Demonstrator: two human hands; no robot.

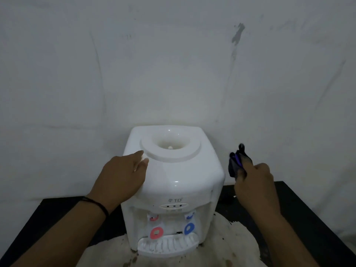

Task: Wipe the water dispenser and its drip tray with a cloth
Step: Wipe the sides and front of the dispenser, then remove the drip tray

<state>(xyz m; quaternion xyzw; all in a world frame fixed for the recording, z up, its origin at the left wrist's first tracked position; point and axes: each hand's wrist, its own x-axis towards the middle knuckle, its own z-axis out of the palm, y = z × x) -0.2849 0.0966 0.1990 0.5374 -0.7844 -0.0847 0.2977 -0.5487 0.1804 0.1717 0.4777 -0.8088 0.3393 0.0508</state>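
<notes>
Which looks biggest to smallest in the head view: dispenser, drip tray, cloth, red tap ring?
1. Dispenser
2. Drip tray
3. Cloth, bunched in the right hand, partly hidden, so true size is unsure
4. Red tap ring

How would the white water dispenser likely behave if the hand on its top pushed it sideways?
The water dispenser carries no bottle, so it is probably light and might slide on the mat. Its glossy shell looks slippery under the flat left hand. It looks squat with a broad base, so tipping seems less likely than sliding.

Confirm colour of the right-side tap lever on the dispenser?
Blue, seen in the head view; the left one is red.
</notes>
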